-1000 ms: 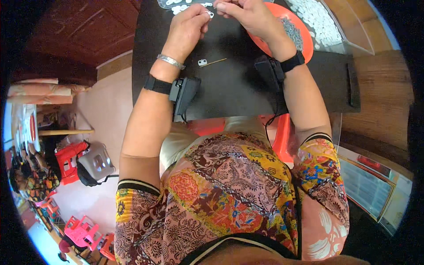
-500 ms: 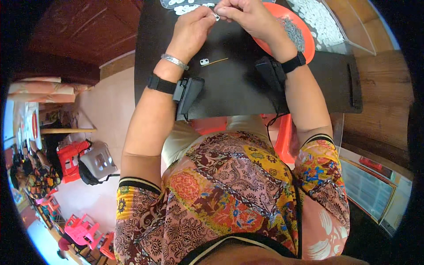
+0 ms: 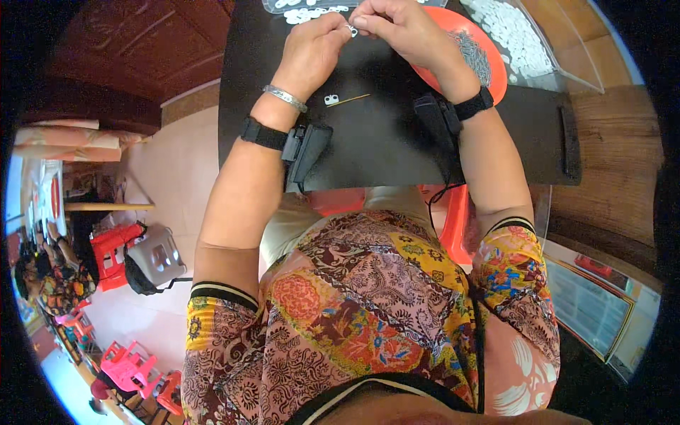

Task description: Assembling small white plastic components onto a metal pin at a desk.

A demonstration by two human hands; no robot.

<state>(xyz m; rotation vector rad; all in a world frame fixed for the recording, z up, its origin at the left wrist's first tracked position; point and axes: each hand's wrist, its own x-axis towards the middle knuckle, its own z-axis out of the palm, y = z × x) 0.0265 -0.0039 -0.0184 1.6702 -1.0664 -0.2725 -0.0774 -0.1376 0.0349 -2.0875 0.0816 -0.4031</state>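
two hands, the left hand point(image 3: 316, 44) and right hand point(image 3: 401, 27), pinch one small white piece point(image 3: 352, 30) together above the black table point(image 3: 382, 142), seemingly mid-assembly, so the next move needs fine fingertip alignment.

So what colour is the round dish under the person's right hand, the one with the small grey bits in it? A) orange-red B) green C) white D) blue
A: the round dish beside the right hand is plainly orange-red against the black table, with a heap of small grey bits on it.
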